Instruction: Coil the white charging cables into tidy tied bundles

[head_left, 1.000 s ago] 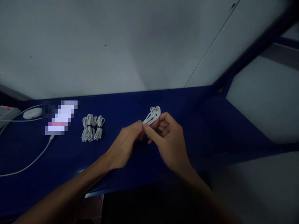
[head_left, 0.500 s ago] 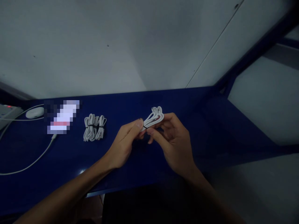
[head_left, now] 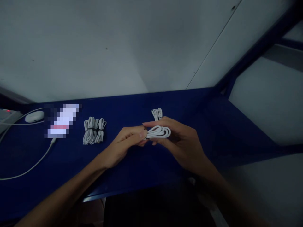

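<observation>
A coiled white cable [head_left: 159, 131] lies sideways between my two hands, above the dark blue bench [head_left: 132, 170]. My left hand [head_left: 125, 142] pinches its left end, where a thin dark tie shows. My right hand [head_left: 183, 142] cradles the coil's loops from behind and below, fingers curled round it. Just beyond my right hand, another small white coil [head_left: 157, 113] rests on the bench. Left of my hands lie tied white cable bundles [head_left: 93, 130], side by side.
A blurred-out flat object [head_left: 62, 120] lies at the left with a white cord [head_left: 30, 164] trailing from it toward the front. A white mouse [head_left: 34, 116] and a power strip [head_left: 7, 115] sit at the far left. Grey walls rise behind the bench.
The coil in my hands has turned from pointing up and away to lying flat, and my right hand has rolled over it. A second coil now shows behind.
</observation>
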The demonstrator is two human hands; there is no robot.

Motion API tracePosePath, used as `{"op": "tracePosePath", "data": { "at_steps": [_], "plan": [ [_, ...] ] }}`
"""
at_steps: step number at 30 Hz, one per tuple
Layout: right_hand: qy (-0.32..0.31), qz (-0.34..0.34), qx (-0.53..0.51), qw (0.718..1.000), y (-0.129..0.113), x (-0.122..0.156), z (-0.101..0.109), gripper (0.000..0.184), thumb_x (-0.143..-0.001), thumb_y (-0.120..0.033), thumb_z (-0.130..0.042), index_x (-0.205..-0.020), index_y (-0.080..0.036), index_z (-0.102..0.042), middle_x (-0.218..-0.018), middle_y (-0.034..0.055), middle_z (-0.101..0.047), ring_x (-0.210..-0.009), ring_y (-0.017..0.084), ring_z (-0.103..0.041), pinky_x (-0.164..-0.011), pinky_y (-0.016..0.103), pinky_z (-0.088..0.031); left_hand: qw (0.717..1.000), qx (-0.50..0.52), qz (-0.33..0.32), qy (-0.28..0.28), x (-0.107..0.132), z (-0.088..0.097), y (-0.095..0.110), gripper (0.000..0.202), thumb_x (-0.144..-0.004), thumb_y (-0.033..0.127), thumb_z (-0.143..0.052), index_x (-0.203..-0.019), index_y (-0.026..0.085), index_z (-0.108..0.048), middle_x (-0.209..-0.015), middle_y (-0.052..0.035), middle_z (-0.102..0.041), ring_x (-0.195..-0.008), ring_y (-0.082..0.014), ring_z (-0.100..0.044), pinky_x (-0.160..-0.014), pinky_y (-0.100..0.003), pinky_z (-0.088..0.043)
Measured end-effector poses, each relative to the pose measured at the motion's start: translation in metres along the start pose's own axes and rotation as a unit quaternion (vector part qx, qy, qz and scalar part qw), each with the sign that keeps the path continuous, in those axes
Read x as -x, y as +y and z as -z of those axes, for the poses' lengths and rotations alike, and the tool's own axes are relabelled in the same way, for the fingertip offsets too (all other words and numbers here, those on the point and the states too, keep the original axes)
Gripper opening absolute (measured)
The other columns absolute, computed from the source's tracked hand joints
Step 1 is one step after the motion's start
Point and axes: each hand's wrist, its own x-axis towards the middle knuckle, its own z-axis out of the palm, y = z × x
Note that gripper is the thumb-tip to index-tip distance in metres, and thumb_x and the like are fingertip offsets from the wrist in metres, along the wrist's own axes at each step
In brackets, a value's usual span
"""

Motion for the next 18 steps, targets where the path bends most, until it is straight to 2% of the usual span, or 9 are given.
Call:
{"op": "tracePosePath", "data": {
  "at_steps": [3,6,10,14,18],
  "plan": [
    [-0.019,0.047,0.068,0.996,0.0,-0.002,0.006,0.028,-0.103,-0.022,-0.072,-0.129,-0.033,-0.073,-0.111,0.0015,-0.078,-0.098,0.022,-0.075,-0.087,0.039,-0.061,1.0,-0.005,0.005,-0.012,0.002,0.002,0.0,0.041,-0.108,0.042,-0.056,-0.073,0.019,-0.058,-0.076,-0.0013,-0.048,-0.076,-0.0184,-0.04,-0.072,-0.035,-0.031],
    [-0.033,0.063,0.123,0.99,-0.002,-0.004,0.009,0.019,-0.105,-0.027,-0.07,-0.124,-0.031,-0.072,-0.109,0.0015,-0.079,-0.096,0.021,-0.075,-0.084,0.036,-0.06,1.0,-0.007,0.006,-0.026,0.002,0.002,0.0,0.043,-0.108,0.042,-0.054,-0.071,0.02,-0.053,-0.073,-0.0002,-0.043,-0.072,-0.018,-0.034,-0.07,-0.036,-0.027],
    [-0.008,0.087,0.181,0.98,-0.007,-0.005,0.006,0.01,-0.107,-0.023,-0.066,-0.116,-0.027,-0.07,-0.104,0.0017,-0.078,-0.092,0.019,-0.075,-0.083,0.033,-0.058,0.999,0.02,0.008,-0.03,0.001,0.001,0.001,0.044,-0.108,0.041,-0.052,-0.07,0.02,-0.051,-0.073,-0.0008,-0.041,-0.071,-0.0182,-0.033,-0.068,-0.036,-0.026],
    [-0.008,0.077,0.177,0.981,-0.01,-0.008,0.0,0.005,-0.106,-0.02,-0.067,-0.109,-0.024,-0.068,-0.097,0.001,-0.075,-0.085,0.017,-0.071,-0.078,0.031,-0.057,0.996,0.082,0.004,-0.025,0.0,-0.002,-0.003,0.047,-0.107,0.043,-0.053,-0.066,0.021,-0.042,-0.068,0.0008,-0.032,-0.067,-0.0172,-0.027,-0.065,-0.036,-0.025],
    [-0.013,0.04,0.12,0.992,-0.007,-0.013,-0.005,0.005,-0.105,-0.021,-0.069,-0.101,-0.023,-0.067,-0.091,-0.0006,-0.071,-0.08,0.015,-0.067,-0.074,0.028,-0.055,0.986,0.162,-0.011,-0.024,-0.003,-0.006,-0.008,0.049,-0.108,0.044,-0.049,-0.065,0.021,-0.038,-0.066,0.0013,-0.029,-0.064,-0.0164,-0.028,-0.067,-0.036,-0.029]
  ]
}}
